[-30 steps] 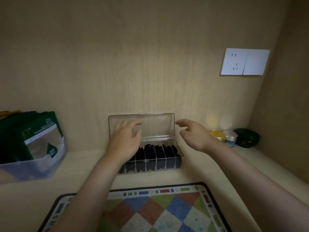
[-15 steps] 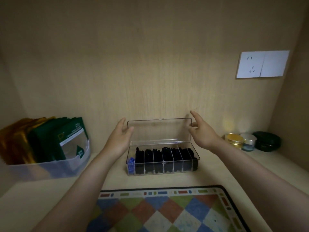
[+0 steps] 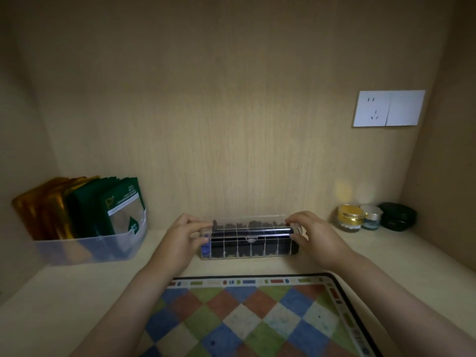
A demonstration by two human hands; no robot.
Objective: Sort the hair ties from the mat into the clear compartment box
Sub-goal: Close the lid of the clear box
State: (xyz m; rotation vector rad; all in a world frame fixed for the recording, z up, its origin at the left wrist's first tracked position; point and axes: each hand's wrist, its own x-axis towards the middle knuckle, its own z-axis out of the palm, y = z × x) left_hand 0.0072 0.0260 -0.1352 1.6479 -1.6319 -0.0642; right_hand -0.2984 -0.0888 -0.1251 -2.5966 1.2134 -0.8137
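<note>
The clear compartment box stands against the back wall, its compartments filled with black hair ties; a blue one sits in the leftmost compartment. Its clear lid is folded down flat over the top. My left hand grips the lid's left end and my right hand grips its right end, thumbs at the front. The checkered mat lies in front of the box; no hair ties show on the part of it in view.
A clear plastic bin with green and gold packets stands at the left. At the right back corner sit a gold-lidded jar, a small silver-lidded jar and a dark round case. A white wall socket is above them.
The lid stood upright with my hands at its two ends. Both hands have since brought it down over the compartments, and the view has pulled back.
</note>
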